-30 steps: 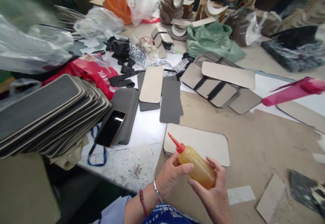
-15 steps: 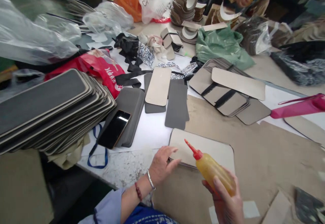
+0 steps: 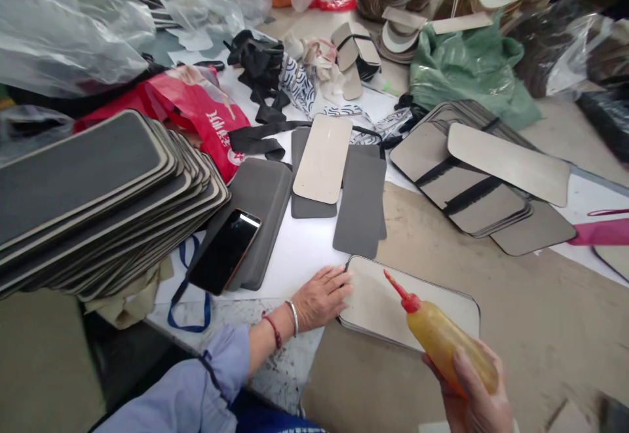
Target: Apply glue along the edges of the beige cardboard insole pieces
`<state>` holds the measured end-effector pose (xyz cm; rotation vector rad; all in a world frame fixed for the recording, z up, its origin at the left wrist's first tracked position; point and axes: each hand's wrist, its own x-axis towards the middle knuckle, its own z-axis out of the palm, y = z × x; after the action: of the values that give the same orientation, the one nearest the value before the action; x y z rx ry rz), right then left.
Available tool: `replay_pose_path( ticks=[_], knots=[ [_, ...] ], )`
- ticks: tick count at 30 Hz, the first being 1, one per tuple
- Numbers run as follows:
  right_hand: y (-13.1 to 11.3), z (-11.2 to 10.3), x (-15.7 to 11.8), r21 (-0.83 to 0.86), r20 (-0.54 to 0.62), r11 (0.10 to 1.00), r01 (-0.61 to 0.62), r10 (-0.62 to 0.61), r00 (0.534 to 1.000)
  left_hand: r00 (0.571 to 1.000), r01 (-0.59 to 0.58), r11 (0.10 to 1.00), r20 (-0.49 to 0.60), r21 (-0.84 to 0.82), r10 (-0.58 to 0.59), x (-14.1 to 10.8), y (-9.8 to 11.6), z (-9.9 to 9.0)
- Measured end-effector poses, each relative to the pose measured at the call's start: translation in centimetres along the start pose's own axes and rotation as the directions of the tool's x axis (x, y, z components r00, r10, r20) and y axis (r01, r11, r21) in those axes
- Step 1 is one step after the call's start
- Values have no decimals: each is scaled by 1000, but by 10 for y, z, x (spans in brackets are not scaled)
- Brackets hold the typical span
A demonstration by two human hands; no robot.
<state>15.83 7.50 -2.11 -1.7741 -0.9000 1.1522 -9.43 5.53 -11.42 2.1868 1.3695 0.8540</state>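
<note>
My left hand (image 3: 322, 297) lies flat with fingers stretched out, its fingertips at the left end of a small stack of beige rounded-corner boards (image 3: 373, 308) with dark edges. In my right hand (image 3: 479, 394) is a squeeze bottle (image 3: 449, 341) of yellowish liquid, probably glue. Its red pointed nozzle is tilted up and to the left, over the boards. Whether the nozzle touches the top board I cannot tell. Beyond the boards lie grey panels (image 3: 361, 204) and a single beige panel (image 3: 323, 158).
A tall stack of grey boards (image 3: 83, 171) stands at left. Beside it a phone (image 3: 226, 249) rests on grey panels, near a blue strap (image 3: 189, 325). Strapped beige boards (image 3: 466, 190) lie at right, with a green bag (image 3: 472, 73) behind them. A red bag (image 3: 216, 118) is at back left.
The camera view has shifted, moving the scene within the picture. My left hand's fingers have flattened and come together at the board's left end. My right hand still holds the bottle.
</note>
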Motion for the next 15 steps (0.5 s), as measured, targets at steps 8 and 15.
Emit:
replay_pose_path(
  ticks=[8,15],
  knots=[
    [-12,29,-7,-507,146,725,466,-461,875,999,-3,999,50,-52,5,0,-7,2],
    [-7,34,2,-477,299,519,709,-663,686,999,-42,999,34,-15,43,-2,-6,2]
  ],
)
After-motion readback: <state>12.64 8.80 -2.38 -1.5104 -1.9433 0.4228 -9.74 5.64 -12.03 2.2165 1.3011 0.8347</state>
